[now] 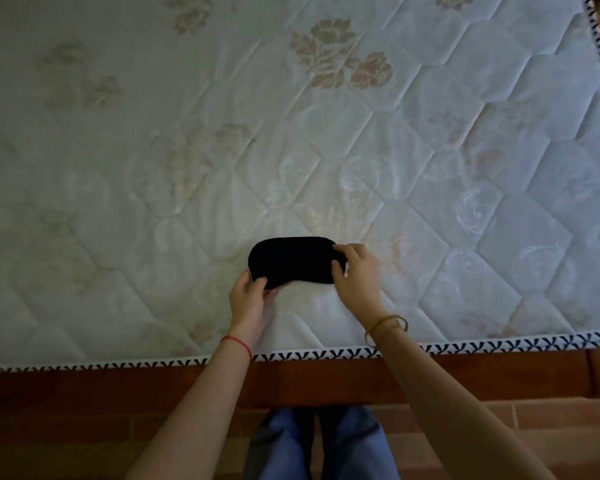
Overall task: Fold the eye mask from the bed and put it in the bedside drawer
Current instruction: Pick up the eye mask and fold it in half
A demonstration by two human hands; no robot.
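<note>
A black eye mask (291,259) lies spread out flat on the quilted white mattress (326,133), close to its near edge. My left hand (252,299) pinches the mask's lower left end between thumb and fingers. My right hand (355,271) grips the mask's right end, fingers curled over its top edge. The mask's right tip is hidden under my right hand. No bedside drawer is in view.
The mattress has a blue-and-white patterned border (499,346) along its near and right edges. Below it runs a reddish wooden bed frame (118,382). My legs in blue trousers (319,445) stand on a brick-tiled floor (551,420).
</note>
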